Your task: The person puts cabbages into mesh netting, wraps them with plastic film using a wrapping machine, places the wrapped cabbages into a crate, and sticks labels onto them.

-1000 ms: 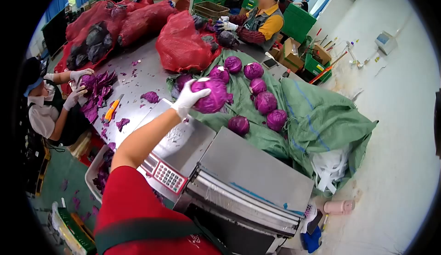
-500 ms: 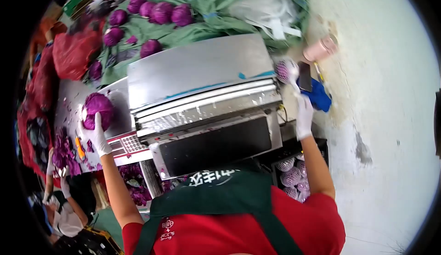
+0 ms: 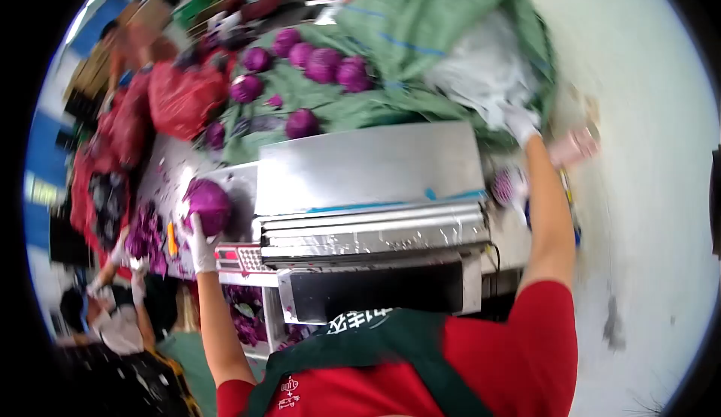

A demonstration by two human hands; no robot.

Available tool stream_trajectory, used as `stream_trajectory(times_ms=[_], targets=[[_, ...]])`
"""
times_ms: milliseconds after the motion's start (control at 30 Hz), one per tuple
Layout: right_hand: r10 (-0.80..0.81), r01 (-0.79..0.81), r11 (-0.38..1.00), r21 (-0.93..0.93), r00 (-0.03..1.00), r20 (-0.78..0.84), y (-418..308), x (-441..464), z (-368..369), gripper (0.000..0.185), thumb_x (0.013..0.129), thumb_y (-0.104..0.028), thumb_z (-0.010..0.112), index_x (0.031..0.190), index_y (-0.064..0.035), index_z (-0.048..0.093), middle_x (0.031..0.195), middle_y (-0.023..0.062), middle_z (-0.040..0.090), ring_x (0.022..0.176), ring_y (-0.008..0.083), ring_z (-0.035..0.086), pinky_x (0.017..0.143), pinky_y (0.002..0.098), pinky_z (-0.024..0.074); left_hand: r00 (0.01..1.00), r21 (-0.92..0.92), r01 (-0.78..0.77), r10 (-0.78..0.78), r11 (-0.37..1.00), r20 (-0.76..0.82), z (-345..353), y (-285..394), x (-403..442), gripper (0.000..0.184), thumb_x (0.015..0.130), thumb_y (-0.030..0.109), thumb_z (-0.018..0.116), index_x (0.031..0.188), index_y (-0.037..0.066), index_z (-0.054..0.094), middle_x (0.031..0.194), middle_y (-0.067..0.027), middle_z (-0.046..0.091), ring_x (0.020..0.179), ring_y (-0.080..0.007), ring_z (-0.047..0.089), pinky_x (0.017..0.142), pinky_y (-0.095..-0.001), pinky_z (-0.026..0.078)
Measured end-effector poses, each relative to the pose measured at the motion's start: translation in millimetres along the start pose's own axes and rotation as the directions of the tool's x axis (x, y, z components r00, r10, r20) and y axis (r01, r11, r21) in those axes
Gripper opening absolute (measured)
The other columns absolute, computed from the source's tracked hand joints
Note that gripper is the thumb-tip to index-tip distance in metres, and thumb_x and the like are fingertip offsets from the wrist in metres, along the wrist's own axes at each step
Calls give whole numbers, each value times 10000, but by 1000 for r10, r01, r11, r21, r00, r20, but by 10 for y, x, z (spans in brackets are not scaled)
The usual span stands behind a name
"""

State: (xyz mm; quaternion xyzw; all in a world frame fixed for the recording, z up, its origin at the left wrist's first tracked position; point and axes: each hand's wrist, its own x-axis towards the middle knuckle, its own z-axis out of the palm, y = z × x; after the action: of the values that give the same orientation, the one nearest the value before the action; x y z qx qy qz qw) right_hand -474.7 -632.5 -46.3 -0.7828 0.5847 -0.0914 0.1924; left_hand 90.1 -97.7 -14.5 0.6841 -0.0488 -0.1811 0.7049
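At the left of the scale, a red cabbage [image 3: 210,205] rests in my white-gloved left hand [image 3: 200,246], whose fingers lie around its lower side. My right hand [image 3: 520,123], also gloved, reaches far forward to the heap of white foam or plastic material [image 3: 481,72] lying on the green sack. Its fingers blend into that white material, so their grip is unclear. Below my right forearm is a round purple item in a white foam net [image 3: 509,186]. Between my arms stands a metal wrapping machine [image 3: 368,165] with a black plate [image 3: 375,291] at its front.
Several red cabbages [image 3: 323,66] lie on a green sack cloth [image 3: 390,102]. A pink bottle [image 3: 574,147] stands by the wall at right. An orange-handled tool [image 3: 172,238] and cabbage leaves lie at left, where another gloved person [image 3: 120,319] works. Red bags [image 3: 188,94] are farther back.
My right hand has moved forward from beside the foam-netted item to the white material. My left hand stays on the cabbage. The whole view has shifted, with the scene lower and farther right.
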Motion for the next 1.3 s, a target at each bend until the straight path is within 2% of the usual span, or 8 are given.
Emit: stream_trajectory(times_ms=[133, 267, 433, 533, 633, 933, 1033, 1300], targets=[[-22, -35, 632, 774, 998, 63, -84, -147, -129, 385, 865, -29, 483, 1231, -43, 605, 793, -26, 546, 576, 28, 412, 490, 183, 327, 967, 218, -237, 208, 947, 149, -386, -462, 298, 861, 823, 346, 706, 1483, 257, 160, 1492, -114, 154, 1286, -329, 336, 846, -541, 498], [-125, 122, 483, 867, 990, -70, -728, -959, -609, 328, 857, -43, 561, 1180, -33, 615, 857, 1, 590, 617, 46, 452, 557, 187, 390, 998, 47, -2, 5, 999, -58, 86, -9, -160, 859, 842, 438, 685, 1477, 210, 153, 1450, -123, 300, 1237, -345, 413, 830, -530, 467], [-495, 537, 822, -187, 512, -702, -1659, -2115, -1073, 129, 867, -140, 643, 922, -24, 636, 806, 47, 623, 700, 157, 528, 684, 255, 429, 881, 64, -400, 402, 914, -250, 191, 185, -618, 392, 942, 274, 595, 1247, 39, 521, 1145, -118, 587, 1032, -172, 553, 908, -322, 435], [-607, 737, 675, -27, 535, -587, -2178, -2663, -971, 147, 850, -203, 675, 895, -72, 625, 752, 90, 634, 607, 241, 554, 578, 341, 447, 838, -16, -517, 510, 856, 193, 845, 468, -1643, 149, 927, 131, 590, 1036, 47, 648, 890, -36, 643, 837, -113, 592, 818, -269, 463], [-669, 784, 560, 268, 618, -412, -2615, -3061, -544, 163, 845, -221, 684, 873, -81, 605, 749, 134, 638, 561, 309, 583, 500, 402, 444, 716, -243, 79, 114, 967, 688, 1463, 576, -2667, 318, 864, 62, 647, 1173, 0, 606, 995, -46, 663, 925, -108, 601, 842, -244, 472], [-402, 225, 339, 914, 912, -76, -2517, -3072, -347, 118, 902, -107, 637, 883, 6, 611, 776, -18, 609, 657, 47, 515, 579, 204, 429, 793, -164, 198, -59, 966, 606, 1329, 204, -2964, 212, 877, 168, 675, 971, -21, 661, 842, -25, 661, 765, -67, 585, 714, -226, 477], [-452, 180, 604, 776, 880, 148, -2493, -3134, -213, 146, 915, -129, 628, 895, 15, 613, 773, -15, 604, 661, 42, 516, 587, 194, 436, 873, -268, -200, 295, 942, 387, 1462, 272, -2985, 419, 868, 155, 676, 1220, 0, 512, 1050, -69, 611, 895, -120, 591, 874, -269, 468], [-604, -139, 246, 959, 753, 264, -2857, -3327, 144, 462, 943, -357, 568, 1161, 50, 564, 1036, 126, 650, 905, 149, 632, 813, 268, 516, 899, -422, 245, -41, 873, 437, 1392, 364, -2892, 123, 916, 139, 620, 912, 16, 611, 846, -5, 643, 748, -59, 601, 683, -202, 494]])
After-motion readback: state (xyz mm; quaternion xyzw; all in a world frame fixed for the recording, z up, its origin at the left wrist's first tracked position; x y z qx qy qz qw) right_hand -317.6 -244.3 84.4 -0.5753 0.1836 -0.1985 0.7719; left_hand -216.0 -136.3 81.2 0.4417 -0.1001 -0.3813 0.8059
